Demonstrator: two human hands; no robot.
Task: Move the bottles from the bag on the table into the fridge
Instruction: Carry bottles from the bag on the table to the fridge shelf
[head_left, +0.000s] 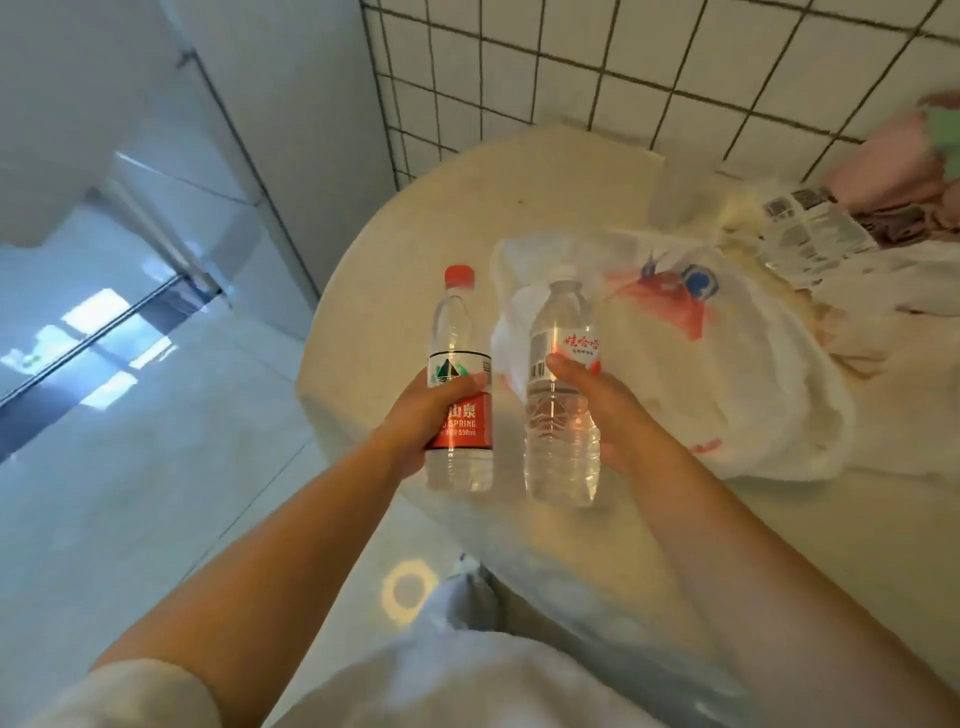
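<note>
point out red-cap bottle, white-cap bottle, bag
red-cap bottle (459, 415): head view, on its red label
white-cap bottle (563, 312): head view, on its clear upper body
bag (748, 384): head view, on its white plastic side

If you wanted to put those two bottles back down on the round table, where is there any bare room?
The round table is bare on its left and far part, between the tiled wall and the white plastic bag, and along the near edge below the bag. The right side is crowded: bag, crumpled packaging and pink cloth.
</note>
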